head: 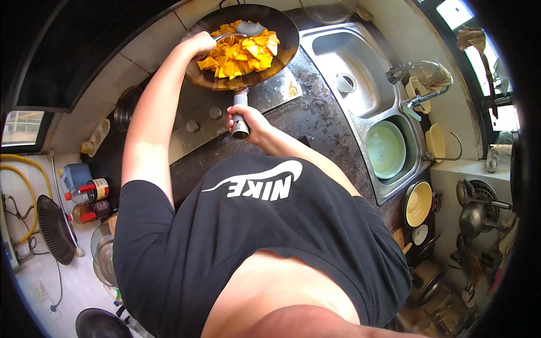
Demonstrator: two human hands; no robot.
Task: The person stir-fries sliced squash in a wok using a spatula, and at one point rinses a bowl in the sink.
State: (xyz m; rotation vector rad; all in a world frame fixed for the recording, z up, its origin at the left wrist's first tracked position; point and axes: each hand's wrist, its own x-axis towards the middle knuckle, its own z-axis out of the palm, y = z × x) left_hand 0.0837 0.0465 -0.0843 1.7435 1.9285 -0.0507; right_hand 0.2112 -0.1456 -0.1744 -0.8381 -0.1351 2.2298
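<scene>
A dark round wok (284, 46) stands on the stainless-steel stove (186, 141), holding a heap of thin orange-yellow slices (236, 57), perhaps pumpkin. My left hand (203, 43) reaches over the wok's left rim, gripping the handle of a metal cooking spatula or ladle (250, 28). Its rounded head rests on the slices towards the back of the heap. My right hand (250, 120) is wrapped around the wok's tubular metal handle (240, 128), which points back at me. Faint steam shows by the wok's left side. The lower fingers of my left hand are partly hidden.
Right of the stove, a double steel sink (338, 105) holds a pale basin (385, 150) of liquid; a faucet (422, 99) overhangs it. A yellow bowl (418, 203) sits nearer me. Bottles (89, 211) stand left. Ladles and strainers (473, 217) hang at far right.
</scene>
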